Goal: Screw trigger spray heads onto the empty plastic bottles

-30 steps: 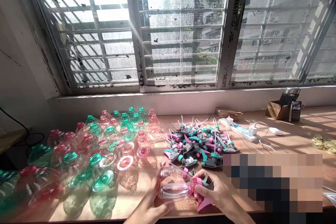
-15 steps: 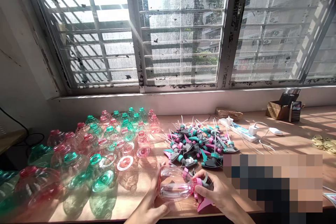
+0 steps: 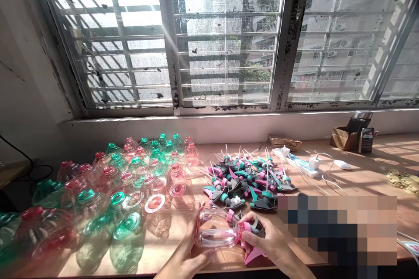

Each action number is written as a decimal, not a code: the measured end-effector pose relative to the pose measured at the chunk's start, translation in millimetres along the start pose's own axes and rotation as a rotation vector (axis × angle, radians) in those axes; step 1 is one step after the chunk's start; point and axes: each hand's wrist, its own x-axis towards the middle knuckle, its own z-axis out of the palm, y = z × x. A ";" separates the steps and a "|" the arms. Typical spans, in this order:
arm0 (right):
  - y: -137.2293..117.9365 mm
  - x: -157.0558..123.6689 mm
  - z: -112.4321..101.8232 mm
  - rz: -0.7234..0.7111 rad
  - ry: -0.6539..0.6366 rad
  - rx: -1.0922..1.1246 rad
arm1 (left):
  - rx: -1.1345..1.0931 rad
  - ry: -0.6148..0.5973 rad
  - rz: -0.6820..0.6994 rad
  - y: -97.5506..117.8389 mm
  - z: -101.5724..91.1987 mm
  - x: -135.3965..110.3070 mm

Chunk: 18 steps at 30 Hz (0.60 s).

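A clear pink plastic bottle (image 3: 218,233) lies on its side near the front edge of the wooden table (image 3: 360,174). My left hand (image 3: 188,248) is wrapped round the bottle's base end. My right hand (image 3: 268,237) grips the pink and grey spray head (image 3: 252,229) at the bottle's neck. A pink trigger part (image 3: 253,255) sticks out below my right hand. Just behind the bottle lies a pile of pink, teal and grey spray heads (image 3: 248,181) with white tubes.
Many empty pink and green bottles (image 3: 131,183) stand and lie at the left. A white power strip (image 3: 296,161) with chargers, a flat basket (image 3: 284,141) and a small cardboard box (image 3: 348,135) sit by the window sill. Gold objects (image 3: 402,181) lie far right.
Both hands keep their hold on the bottle and spray head with only a slight shift; the view has tilted a little.
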 end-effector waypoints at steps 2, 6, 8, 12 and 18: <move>-0.3 -0.3 0.0 -0.001 -0.003 0.002 | 0.012 0.007 0.024 -2.6 -0.3 0.5; -1.1 -0.9 0.2 0.003 0.000 0.002 | -0.030 0.015 0.059 -6.8 1.2 1.9; -1.5 -1.0 0.3 0.005 -0.002 0.007 | -0.054 0.010 0.024 -5.0 2.0 1.8; -0.6 -0.6 -0.1 0.016 0.001 0.004 | -0.019 0.005 0.012 -2.3 0.7 0.8; 2.6 0.6 -1.6 0.003 0.007 -0.006 | 0.002 0.014 0.076 -12.3 -3.1 1.1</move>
